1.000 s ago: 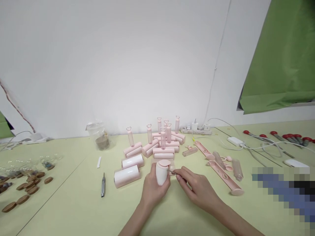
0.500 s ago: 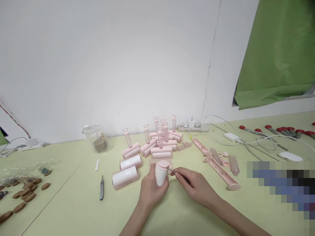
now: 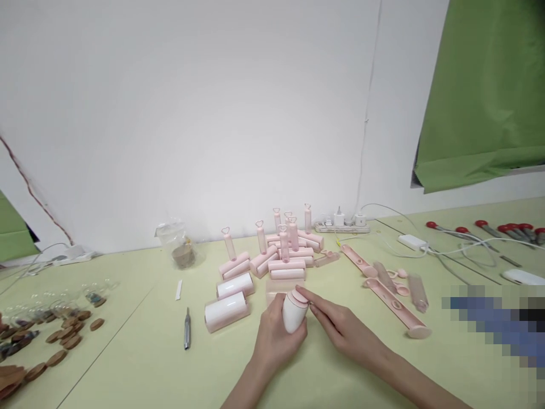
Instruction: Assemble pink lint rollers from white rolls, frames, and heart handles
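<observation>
My left hand (image 3: 276, 335) is wrapped around a white lint roller roll (image 3: 294, 314), tilted with its pink end (image 3: 298, 296) facing up. My right hand (image 3: 340, 325) is closed at that end, its index fingertip touching the pink rim. The thin metal tool in its grip is almost wholly hidden now. Two more white rolls, a nearer one (image 3: 225, 311) and a farther one (image 3: 235, 286), lie to the left in pink shells. Behind my hands, several pink lint rollers (image 3: 287, 268) lie with their heart-topped handles upright.
A silver pen-like tool (image 3: 187, 329) and a white strip (image 3: 179, 289) lie at left. Long pink shells (image 3: 395, 307) and clear handle pieces (image 3: 418, 292) are on the right. A power strip (image 3: 343, 228), cables, red-ended tools (image 3: 481, 223), cork discs (image 3: 55, 358) and a plastic bag (image 3: 183, 250) surround them.
My right index finger has come up onto the roll's pink end, and the thin tool no longer shows clearly. The roll has turned slightly. The whole view has shifted a little.
</observation>
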`<state>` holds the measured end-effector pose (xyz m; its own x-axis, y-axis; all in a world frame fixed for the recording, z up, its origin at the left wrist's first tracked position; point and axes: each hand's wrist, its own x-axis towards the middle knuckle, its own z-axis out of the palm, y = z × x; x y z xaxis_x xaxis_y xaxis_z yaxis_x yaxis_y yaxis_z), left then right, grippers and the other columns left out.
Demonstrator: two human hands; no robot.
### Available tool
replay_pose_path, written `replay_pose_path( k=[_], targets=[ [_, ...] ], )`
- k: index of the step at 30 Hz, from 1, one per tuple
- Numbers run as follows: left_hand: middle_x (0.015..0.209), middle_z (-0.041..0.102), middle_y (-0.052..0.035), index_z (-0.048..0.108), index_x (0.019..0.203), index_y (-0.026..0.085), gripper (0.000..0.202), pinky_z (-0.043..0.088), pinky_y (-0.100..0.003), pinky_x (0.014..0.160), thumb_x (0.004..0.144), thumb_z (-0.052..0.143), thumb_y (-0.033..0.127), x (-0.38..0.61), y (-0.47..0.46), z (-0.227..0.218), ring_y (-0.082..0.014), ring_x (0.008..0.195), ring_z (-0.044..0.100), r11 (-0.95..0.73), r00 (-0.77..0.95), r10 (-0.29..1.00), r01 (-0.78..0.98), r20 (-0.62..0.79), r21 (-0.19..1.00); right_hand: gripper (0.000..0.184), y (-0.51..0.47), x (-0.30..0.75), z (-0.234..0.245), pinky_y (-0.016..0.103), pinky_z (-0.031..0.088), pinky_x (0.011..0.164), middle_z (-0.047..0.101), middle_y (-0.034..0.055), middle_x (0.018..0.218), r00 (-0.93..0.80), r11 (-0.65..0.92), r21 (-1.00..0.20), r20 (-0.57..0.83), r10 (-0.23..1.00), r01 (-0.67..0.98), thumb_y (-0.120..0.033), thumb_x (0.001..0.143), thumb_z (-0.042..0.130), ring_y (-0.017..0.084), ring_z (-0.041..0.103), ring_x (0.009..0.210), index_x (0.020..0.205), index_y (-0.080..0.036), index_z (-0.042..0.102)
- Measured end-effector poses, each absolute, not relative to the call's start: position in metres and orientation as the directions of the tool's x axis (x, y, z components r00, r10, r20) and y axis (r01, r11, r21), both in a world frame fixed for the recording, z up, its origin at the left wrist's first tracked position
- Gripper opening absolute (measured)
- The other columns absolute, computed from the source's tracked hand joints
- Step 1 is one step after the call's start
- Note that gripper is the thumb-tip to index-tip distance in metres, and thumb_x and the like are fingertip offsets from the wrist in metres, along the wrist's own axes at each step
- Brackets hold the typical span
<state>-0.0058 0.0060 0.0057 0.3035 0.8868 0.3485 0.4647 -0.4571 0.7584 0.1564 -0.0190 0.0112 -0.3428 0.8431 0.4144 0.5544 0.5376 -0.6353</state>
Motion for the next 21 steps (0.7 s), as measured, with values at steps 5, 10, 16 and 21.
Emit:
replay_pose_path(
  k=[5,10,16,21],
  targets=[
    [0.079,0.06,-0.002,0.047,0.089,0.02,0.022,0.042,-0.026,0.06,0.073,0.054,0.034,0.003,0.004,0.002,-0.017,0.069,0.056,-0.341,0.203,0.935,0.305,0.29,0.889,0.041,-0.021,0.146,0.008,0.031,0.035,0.095,0.048,0.0035,0.127,-0.192,0.431,-0.824,0.386,0.902,0.368,-0.033,0.089,0.03,0.017,0.04,0.118,0.129,-0.026,0.035],
    [0.083,0.06,-0.0038,0.046,0.091,0.018,0.031,0.045,-0.029,0.067,0.071,0.058,0.039,0.011,0.004,-0.002,-0.0184,0.075,0.057,-0.257,0.141,0.96,0.085,0.243,0.963,0.04,-0.021,0.136,0.005,0.029,0.043,0.083,0.059,0.0043,0.105,-0.101,0.391,-0.867,0.379,0.92,0.308,-0.039,0.088,0.033,0.017,0.055,0.094,0.126,-0.026,0.038],
    [0.109,0.057,-0.0098,0.044,0.097,0.02,0.041,0.045,-0.034,0.08,0.067,0.064,0.04,0.005,0.008,0.003,-0.0231,0.097,0.057,-0.121,0.015,0.991,-0.293,0.131,0.948,0.038,0.012,0.168,-0.014,0.022,0.039,0.049,0.046,-0.0058,0.055,0.142,0.129,-0.852,0.23,0.963,0.507,-0.044,0.087,0.025,0.013,0.045,0.047,0.116,-0.022,0.037],
    [0.079,0.064,-0.0045,0.044,0.087,0.018,0.042,0.05,-0.031,0.061,0.06,0.068,0.041,0.004,0.018,-0.002,-0.0192,0.068,0.063,-0.031,-0.002,1.0,-0.312,0.031,0.95,0.032,0.028,0.208,-0.005,0.025,0.037,0.052,0.055,-0.0011,0.061,0.202,-0.048,-0.643,0.168,0.965,0.764,-0.04,0.086,0.023,0.018,0.053,0.056,0.105,-0.022,0.042]
  ],
)
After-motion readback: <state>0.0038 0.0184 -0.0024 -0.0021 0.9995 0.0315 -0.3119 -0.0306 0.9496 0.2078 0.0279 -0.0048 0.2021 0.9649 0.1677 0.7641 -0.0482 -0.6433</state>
